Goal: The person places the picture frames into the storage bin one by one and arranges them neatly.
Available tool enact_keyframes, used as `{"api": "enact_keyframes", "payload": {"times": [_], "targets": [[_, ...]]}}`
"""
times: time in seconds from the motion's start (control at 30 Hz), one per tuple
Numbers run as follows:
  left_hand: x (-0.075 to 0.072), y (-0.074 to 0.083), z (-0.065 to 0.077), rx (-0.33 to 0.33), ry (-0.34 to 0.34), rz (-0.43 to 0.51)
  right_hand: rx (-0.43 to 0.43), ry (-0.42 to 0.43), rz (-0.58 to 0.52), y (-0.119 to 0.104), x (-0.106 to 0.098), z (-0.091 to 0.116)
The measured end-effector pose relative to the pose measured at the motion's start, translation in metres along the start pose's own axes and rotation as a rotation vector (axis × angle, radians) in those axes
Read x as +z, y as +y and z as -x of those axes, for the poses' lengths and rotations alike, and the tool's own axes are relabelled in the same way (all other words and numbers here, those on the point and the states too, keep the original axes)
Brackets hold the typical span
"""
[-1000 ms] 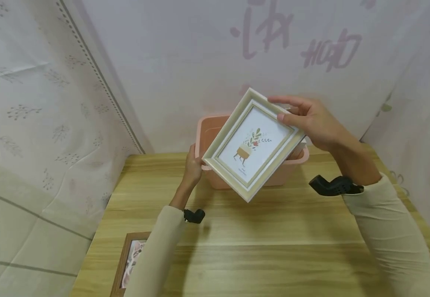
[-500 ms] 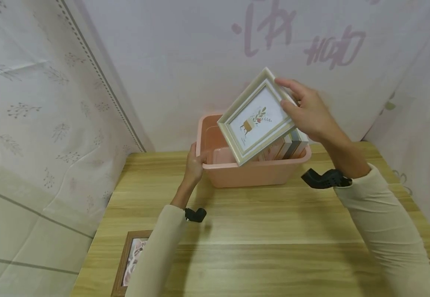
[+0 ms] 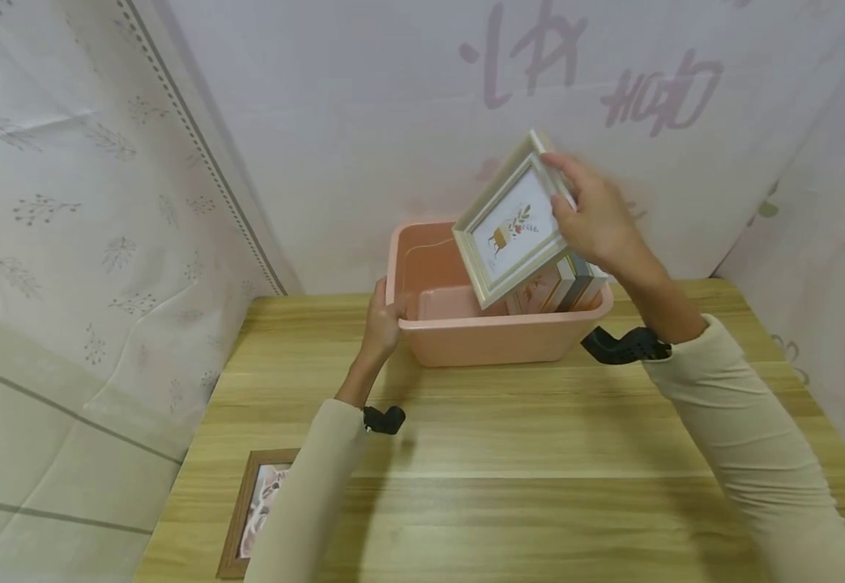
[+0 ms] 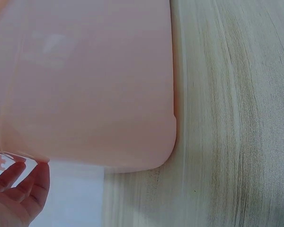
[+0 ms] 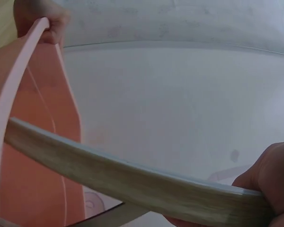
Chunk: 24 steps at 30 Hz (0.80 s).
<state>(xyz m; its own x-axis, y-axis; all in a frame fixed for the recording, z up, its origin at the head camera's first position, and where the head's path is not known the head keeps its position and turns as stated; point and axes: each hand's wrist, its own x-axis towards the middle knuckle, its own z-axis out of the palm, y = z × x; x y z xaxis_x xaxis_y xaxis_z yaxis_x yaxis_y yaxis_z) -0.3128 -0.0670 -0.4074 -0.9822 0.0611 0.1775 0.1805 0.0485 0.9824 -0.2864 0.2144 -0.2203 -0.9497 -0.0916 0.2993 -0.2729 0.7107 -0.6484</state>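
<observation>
My right hand point(image 3: 597, 214) grips a cream picture frame point(image 3: 482, 279) by its upper right edge, tilted over the pink plastic bin point(image 3: 488, 344). A potted-plant print point(image 3: 513, 231) shows behind its front. In the right wrist view the picture frame point(image 5: 109, 172) is edge-on, its far end within the bin's opening. My left hand point(image 3: 380, 328) holds the bin's left rim, its thumb over the edge; the left wrist view shows its fingers point(image 4: 40, 187) against the bin's outer wall point(image 4: 94, 94). Inside the bin's right side, several boxes or books point(image 3: 575, 283) stand upright, partly hidden by the picture frame.
A brown-framed picture point(image 3: 250, 510) lies at the table's front left, partly covered by the left sleeve point(image 3: 313, 494). The wooden table point(image 3: 509, 518) meets a printed cloth backdrop point(image 3: 335, 146) just behind the bin. Another patterned cloth point(image 3: 101, 210) hangs on the left.
My right hand has carried the cream picture frame up and back to the right, further over the bin, uncovering the bin's left interior and front wall. The left hand stays on the rim.
</observation>
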Motion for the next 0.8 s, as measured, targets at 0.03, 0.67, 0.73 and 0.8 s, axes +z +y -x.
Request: {"api": "enact_keyframes", "payload": {"times": [0.03, 0.67, 0.73, 0.8], "targets": [[-0.001, 0.003, 0.001, -0.004, -0.007, 0.001, -0.016, -0.005, 0.021, 0.001, 0.002, 0.000], [0.004, -0.008, -0.005, 0.012, 0.044, -0.013, -0.039, -0.077, 0.153, 0.029, 0.038, -0.008], [0.004, -0.007, -0.004, 0.010, 0.043, -0.007, -0.029, -0.086, 0.161, 0.032, 0.041, -0.009], [0.004, -0.006, -0.004, 0.008, 0.043, -0.006, -0.027, -0.097, 0.166, 0.035, 0.045, -0.010]]}}
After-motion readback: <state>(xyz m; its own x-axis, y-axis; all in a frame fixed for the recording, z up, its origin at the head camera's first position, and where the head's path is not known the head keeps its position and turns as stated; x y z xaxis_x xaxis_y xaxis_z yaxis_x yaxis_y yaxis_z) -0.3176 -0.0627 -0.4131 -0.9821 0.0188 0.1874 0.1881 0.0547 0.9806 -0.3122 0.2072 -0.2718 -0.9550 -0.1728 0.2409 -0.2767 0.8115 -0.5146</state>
